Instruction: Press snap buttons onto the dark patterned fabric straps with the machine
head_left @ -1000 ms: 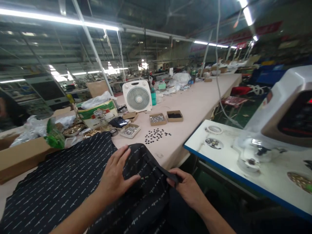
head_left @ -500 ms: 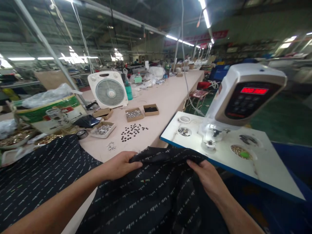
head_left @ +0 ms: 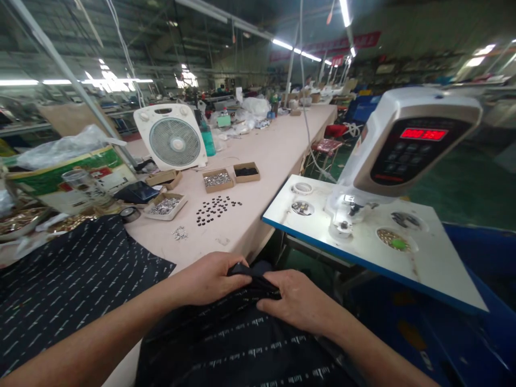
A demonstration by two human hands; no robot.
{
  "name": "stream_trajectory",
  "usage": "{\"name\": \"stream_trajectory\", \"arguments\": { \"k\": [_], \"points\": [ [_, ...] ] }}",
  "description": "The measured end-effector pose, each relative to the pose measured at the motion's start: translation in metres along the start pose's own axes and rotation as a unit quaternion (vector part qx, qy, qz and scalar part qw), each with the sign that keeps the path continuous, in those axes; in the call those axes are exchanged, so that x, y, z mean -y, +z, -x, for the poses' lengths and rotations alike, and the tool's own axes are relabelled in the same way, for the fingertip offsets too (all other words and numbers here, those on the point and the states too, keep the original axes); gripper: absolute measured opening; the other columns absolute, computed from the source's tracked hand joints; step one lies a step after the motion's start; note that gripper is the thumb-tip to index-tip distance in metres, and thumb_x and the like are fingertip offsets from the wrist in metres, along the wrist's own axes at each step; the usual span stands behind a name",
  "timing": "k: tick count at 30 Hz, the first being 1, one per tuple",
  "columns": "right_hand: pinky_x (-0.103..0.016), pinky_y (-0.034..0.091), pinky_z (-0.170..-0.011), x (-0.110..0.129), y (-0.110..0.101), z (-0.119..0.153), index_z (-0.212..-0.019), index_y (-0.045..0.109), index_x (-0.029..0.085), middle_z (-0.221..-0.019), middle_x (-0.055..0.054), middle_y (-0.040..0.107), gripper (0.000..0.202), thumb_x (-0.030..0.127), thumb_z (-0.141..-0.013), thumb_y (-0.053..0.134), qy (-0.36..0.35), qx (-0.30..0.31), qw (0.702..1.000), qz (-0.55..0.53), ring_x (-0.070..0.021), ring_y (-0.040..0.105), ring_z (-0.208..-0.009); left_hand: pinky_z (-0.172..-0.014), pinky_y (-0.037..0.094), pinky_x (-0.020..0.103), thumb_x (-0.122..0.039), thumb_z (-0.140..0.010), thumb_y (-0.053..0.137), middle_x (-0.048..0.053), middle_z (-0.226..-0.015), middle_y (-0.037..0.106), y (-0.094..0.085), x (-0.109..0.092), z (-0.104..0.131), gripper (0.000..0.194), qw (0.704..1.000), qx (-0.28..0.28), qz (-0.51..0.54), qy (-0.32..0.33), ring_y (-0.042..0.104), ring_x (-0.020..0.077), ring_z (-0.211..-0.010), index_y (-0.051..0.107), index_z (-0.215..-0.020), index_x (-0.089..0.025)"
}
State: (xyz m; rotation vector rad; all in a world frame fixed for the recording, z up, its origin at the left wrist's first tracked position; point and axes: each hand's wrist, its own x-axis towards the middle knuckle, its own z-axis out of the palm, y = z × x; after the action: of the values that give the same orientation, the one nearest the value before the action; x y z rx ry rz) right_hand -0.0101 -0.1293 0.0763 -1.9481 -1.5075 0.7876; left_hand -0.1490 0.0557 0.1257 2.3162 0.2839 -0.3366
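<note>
A black fabric piece with white lettering (head_left: 242, 349) hangs in front of me, its top edge bunched between my hands. My left hand (head_left: 209, 279) pinches that edge between thumb and fingers. Close beside it, my right hand (head_left: 300, 301) grips the same edge, thumb toward me. The fingertips behind the cloth are hidden. More of the dark printed fabric (head_left: 100, 269) lies on the table to the left. Ahead on the tabletop are several small black round pieces (head_left: 215, 209) and a little heap of silvery bits (head_left: 180, 233).
A machine with a red display (head_left: 403, 145) stands on a white, blue-edged board (head_left: 439, 252) at right. Small boxes of metal parts (head_left: 217, 180), a tray of silvery parts (head_left: 166, 207) and a box fan (head_left: 171, 137) stand on the pink-topped table (head_left: 278, 156). A cord hangs beside the machine.
My right hand has moved left, close to my left hand. The fabric's top edge, stretched between them before, is now gathered and folded. The view has shifted slightly.
</note>
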Motion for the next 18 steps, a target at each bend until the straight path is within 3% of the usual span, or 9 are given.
{"name": "stream_trajectory", "arguments": {
  "k": [2,4,6,8,11,14,18],
  "points": [
    [-0.023,0.034,-0.062,-0.004,0.002,0.0,-0.072,0.061,0.016,-0.073,0.003,0.062,0.014,0.022,-0.085,0.064,0.007,0.0,0.999,-0.036,-0.0117,0.056,-0.069,-0.063,0.037,0.023,-0.054,-0.082,0.07,-0.002,-0.084,0.067,0.001,0.001,0.002,0.035,0.999,0.034,-0.03,-0.023,0.06,0.0172,-0.078,0.067,-0.095,-0.022],
    [-0.023,0.033,-0.063,-0.003,0.0,0.0,-0.074,0.061,0.016,-0.074,0.003,0.06,0.011,0.019,-0.085,0.063,0.005,-0.007,0.998,-0.066,-0.0104,0.054,-0.07,-0.061,0.034,0.023,-0.053,-0.069,0.081,-0.002,-0.081,0.067,0.002,0.003,0.002,0.04,0.994,0.072,-0.071,-0.046,0.061,0.019,-0.078,0.069,-0.093,-0.023],
    [-0.022,0.034,-0.065,0.0,-0.003,0.001,-0.081,0.063,0.016,-0.077,0.004,0.06,0.005,0.017,-0.086,0.061,0.001,0.004,0.995,-0.095,-0.01,0.054,-0.072,-0.062,0.033,0.024,-0.043,-0.073,0.077,-0.001,-0.078,0.066,0.004,0.006,0.0,0.026,0.987,0.083,-0.125,-0.051,0.06,0.0188,-0.075,0.069,-0.087,-0.022],
    [-0.021,0.035,-0.067,0.002,-0.005,0.001,-0.084,0.064,0.017,-0.079,0.004,0.061,0.007,0.013,-0.086,0.058,0.004,0.004,0.994,-0.113,-0.0096,0.053,-0.074,-0.065,0.035,0.025,-0.034,-0.084,0.064,0.001,-0.079,0.065,0.007,0.01,-0.003,0.014,0.986,0.057,-0.154,-0.016,0.059,0.018,-0.076,0.066,-0.083,-0.02],
    [-0.022,0.035,-0.067,0.003,-0.002,0.002,-0.085,0.064,0.017,-0.079,0.004,0.061,0.01,0.011,-0.086,0.056,0.021,-0.017,0.993,-0.118,-0.0095,0.053,-0.073,-0.071,0.038,0.025,-0.027,-0.09,0.052,0.002,-0.086,0.065,0.014,0.016,-0.007,0.016,0.994,0.013,-0.099,0.042,0.058,0.0169,-0.081,0.062,-0.083,-0.017],
    [-0.023,0.034,-0.065,-0.002,0.004,0.004,-0.084,0.063,0.018,-0.077,0.004,0.062,0.005,0.023,-0.085,0.063,0.043,-0.013,0.994,-0.097,-0.0111,0.056,-0.072,-0.067,0.038,0.024,-0.022,-0.09,0.049,-0.001,-0.081,0.063,0.021,0.019,-0.008,0.013,0.999,0.022,0.008,0.026,0.056,0.0144,-0.076,0.059,-0.083,-0.017],
    [-0.029,0.032,-0.067,-0.011,0.009,0.009,-0.082,0.063,0.018,-0.083,-0.001,0.065,0.006,0.023,-0.083,0.066,0.026,-0.023,0.995,0.09,-0.0166,0.058,-0.077,-0.07,0.04,0.023,-0.011,-0.081,0.049,-0.002,-0.084,0.063,0.034,0.018,-0.007,0.012,0.997,0.024,0.062,0.026,0.056,0.0138,-0.08,0.059,-0.085,-0.017]
  ]
}}
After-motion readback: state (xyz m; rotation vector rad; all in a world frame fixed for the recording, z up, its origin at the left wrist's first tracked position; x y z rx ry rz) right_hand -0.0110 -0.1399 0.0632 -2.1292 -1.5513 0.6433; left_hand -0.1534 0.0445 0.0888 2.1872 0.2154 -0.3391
